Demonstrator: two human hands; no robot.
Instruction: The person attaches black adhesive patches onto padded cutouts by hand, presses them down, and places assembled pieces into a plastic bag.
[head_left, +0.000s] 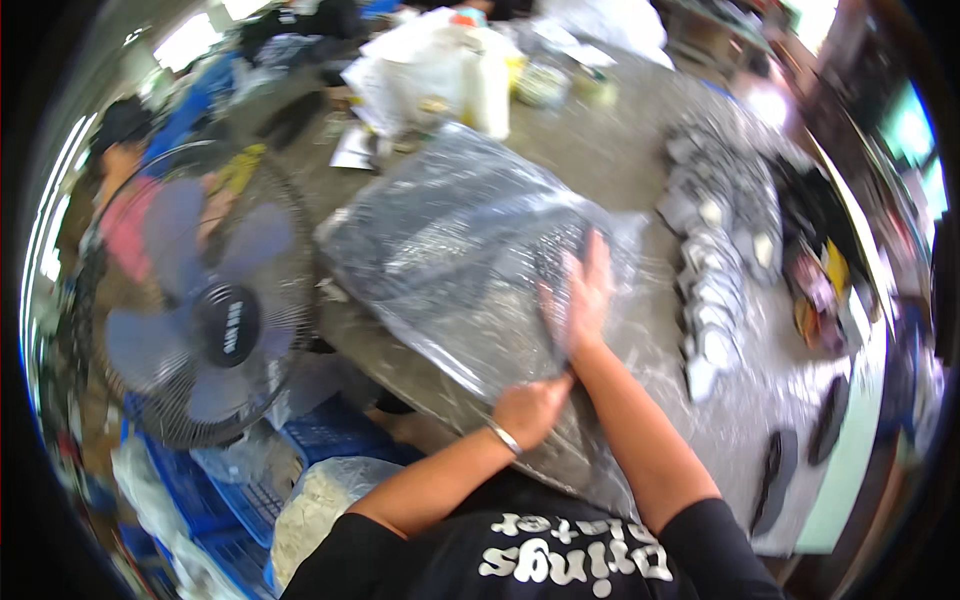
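A large clear plastic bag (440,240) with something dark and flat inside lies on the grey table in front of me. My right hand (582,290) rests on its right part, fingers stretched out and palm against the plastic. Lower down, my left hand (530,412), with a bracelet at its wrist, is closed at the bag's near corner, close to the right wrist. Its fingertips are hidden, but it appears to pinch the plastic there. Motion blurs the bag's contents, so I cannot tell what they are.
A standing fan (215,310) is at the left, above blue plastic crates (240,495). Stacked grey pieces (712,290) line the table's right side, near two dark sole-shaped pieces (775,480). White bags and containers (440,75) stand at the back. Another person (130,210) is behind the fan.
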